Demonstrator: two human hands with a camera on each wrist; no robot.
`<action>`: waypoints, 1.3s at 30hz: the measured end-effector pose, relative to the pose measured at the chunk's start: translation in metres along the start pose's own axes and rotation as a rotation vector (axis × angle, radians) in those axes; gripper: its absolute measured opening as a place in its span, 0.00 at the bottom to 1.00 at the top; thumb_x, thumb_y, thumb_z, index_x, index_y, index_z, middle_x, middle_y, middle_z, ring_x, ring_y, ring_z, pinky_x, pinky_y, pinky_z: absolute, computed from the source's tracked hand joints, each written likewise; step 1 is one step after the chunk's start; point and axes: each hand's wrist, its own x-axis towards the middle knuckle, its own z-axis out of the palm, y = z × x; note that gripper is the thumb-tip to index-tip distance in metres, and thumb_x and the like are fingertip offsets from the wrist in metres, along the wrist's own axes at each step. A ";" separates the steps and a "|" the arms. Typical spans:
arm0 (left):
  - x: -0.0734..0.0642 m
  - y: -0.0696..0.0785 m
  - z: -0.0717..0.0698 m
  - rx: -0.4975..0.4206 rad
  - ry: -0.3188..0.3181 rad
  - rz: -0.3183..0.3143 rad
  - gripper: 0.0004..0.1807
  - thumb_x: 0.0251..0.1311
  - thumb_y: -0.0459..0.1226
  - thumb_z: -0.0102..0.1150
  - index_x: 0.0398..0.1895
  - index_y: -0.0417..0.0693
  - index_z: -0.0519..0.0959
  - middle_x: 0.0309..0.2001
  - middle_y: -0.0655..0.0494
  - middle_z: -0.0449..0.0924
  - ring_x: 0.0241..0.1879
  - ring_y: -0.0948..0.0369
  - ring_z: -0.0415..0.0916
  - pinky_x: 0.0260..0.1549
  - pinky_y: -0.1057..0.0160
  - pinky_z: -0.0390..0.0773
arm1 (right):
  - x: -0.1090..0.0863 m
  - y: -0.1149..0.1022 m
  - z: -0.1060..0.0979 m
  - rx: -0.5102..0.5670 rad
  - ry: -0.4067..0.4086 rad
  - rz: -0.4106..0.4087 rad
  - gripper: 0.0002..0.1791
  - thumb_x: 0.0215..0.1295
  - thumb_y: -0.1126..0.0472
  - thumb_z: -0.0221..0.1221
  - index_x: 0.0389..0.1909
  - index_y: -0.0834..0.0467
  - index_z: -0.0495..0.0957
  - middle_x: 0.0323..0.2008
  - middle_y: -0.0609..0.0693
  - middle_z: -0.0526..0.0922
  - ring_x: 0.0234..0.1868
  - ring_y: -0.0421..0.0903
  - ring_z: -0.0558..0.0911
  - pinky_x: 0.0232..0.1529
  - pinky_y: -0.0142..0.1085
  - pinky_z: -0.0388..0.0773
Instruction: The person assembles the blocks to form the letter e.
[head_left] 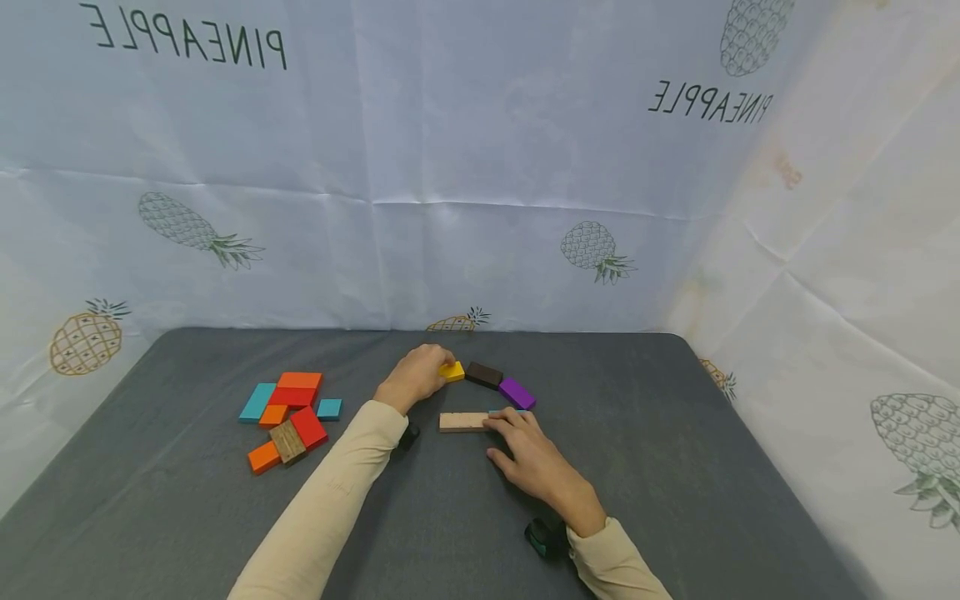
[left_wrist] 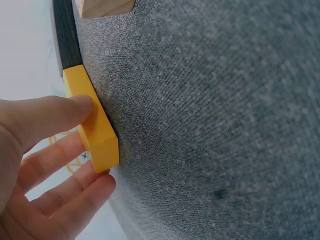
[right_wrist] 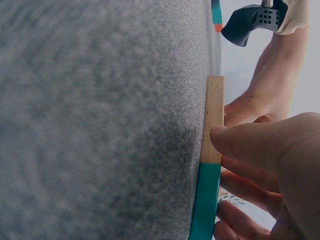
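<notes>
My left hand (head_left: 415, 375) pinches a yellow block (left_wrist: 95, 120), thumb on its near side and fingers behind. That block's end meets a dark brown block (head_left: 483, 375), and a purple block (head_left: 517, 393) follows at an angle. Closer to me, a plain wooden block (head_left: 463, 422) lies end to end with a teal block (right_wrist: 206, 200), which is mostly covered by the hand in the head view. My right hand (head_left: 536, 458) rests its fingertips on these two blocks; its thumb is spread out on the near side.
To the left lies a cluster of teal, orange and red blocks, including a red block (head_left: 309, 427) and a brown wood-grain block (head_left: 288, 442). A small teal block (head_left: 329, 409) sits beside it. Behind the grey table (head_left: 645, 467) hangs a white pineapple-print cloth (head_left: 450, 125).
</notes>
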 end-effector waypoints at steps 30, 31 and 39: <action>0.002 0.002 -0.003 -0.022 -0.032 0.006 0.19 0.64 0.28 0.62 0.58 0.43 0.81 0.60 0.46 0.80 0.59 0.49 0.77 0.61 0.51 0.76 | 0.001 0.000 -0.001 -0.004 -0.019 0.009 0.21 0.68 0.61 0.62 0.60 0.60 0.77 0.59 0.53 0.76 0.59 0.54 0.71 0.60 0.51 0.74; 0.002 0.002 -0.003 -0.021 -0.031 0.007 0.19 0.63 0.28 0.62 0.58 0.43 0.81 0.60 0.46 0.80 0.59 0.49 0.77 0.61 0.52 0.76 | 0.001 0.000 -0.001 -0.004 -0.018 0.008 0.21 0.68 0.61 0.62 0.60 0.60 0.77 0.59 0.53 0.76 0.59 0.54 0.71 0.60 0.51 0.74; 0.002 0.003 -0.003 -0.022 -0.028 -0.007 0.19 0.64 0.27 0.60 0.58 0.43 0.81 0.60 0.46 0.80 0.59 0.49 0.77 0.61 0.51 0.76 | 0.000 0.000 -0.001 -0.001 -0.007 0.004 0.21 0.67 0.61 0.63 0.60 0.61 0.77 0.59 0.53 0.76 0.59 0.53 0.71 0.59 0.51 0.75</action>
